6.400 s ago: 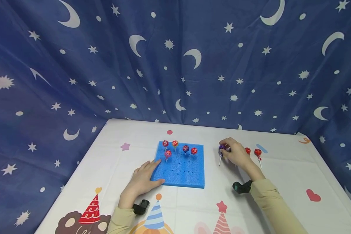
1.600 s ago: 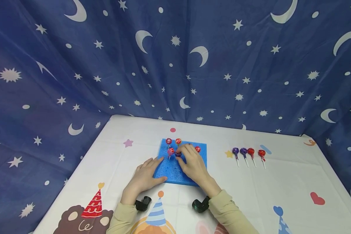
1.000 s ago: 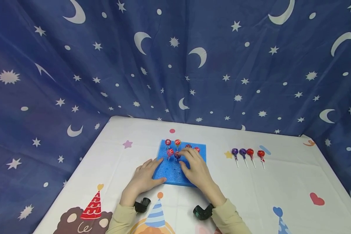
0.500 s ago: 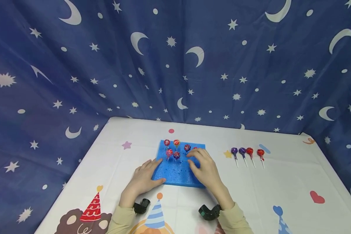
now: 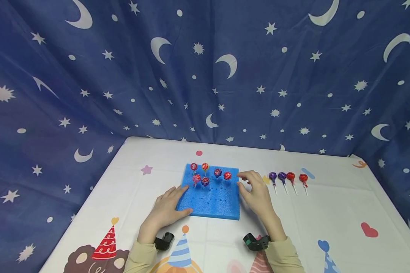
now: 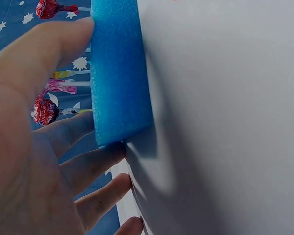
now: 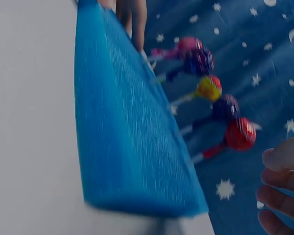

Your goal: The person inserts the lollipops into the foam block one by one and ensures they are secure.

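Note:
A blue foam block lies on the table, with several wrapped lollipops standing upright in its back half. Among them are a pink lollipop, a dark purple one and a red one. My left hand rests spread against the block's left side; in the left wrist view its thumb touches the block's edge. Just off the block's right edge is my right hand, fingers loosely bent and holding nothing. The right wrist view is blurred, with right-hand fingertips at its right border.
Right of my right hand, two purple lollipops and two red lollipops lie in a row on the table. Small holes dot the block's front half. A dark blue curtain with moons and stars hangs behind the white printed tablecloth.
My right hand brought a purple lollipop from the row to the block, let go of it beside the pink one, and moved right past the block's edge. The left hand stayed put.

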A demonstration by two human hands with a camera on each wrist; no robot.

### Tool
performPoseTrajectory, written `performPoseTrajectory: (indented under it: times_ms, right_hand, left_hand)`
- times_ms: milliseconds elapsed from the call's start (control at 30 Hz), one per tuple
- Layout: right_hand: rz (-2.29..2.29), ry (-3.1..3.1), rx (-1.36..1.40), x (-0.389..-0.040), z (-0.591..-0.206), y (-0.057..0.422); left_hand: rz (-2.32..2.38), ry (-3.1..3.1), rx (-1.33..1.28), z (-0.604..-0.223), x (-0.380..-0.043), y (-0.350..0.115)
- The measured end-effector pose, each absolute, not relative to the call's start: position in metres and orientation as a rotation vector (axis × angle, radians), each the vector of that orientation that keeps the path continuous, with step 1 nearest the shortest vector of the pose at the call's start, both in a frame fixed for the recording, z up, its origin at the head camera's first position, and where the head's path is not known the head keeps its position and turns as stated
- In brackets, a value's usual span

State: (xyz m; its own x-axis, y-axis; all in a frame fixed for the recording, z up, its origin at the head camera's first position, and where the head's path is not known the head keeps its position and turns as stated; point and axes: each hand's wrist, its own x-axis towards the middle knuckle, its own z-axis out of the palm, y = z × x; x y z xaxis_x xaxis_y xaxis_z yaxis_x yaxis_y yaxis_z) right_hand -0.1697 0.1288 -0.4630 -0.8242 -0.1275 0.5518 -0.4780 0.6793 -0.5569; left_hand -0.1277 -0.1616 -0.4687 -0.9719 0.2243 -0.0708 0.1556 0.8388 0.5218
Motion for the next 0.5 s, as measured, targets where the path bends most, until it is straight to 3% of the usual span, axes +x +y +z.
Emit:
performPoseTrajectory:
  times_ms: [500]
  right_hand:
    - [1.025,-2.511,0.104,-0.179,-0.481,0.178]
  left_hand:
    - [0.816,2.876,0.298,-0.468,-0.128,-0.162]
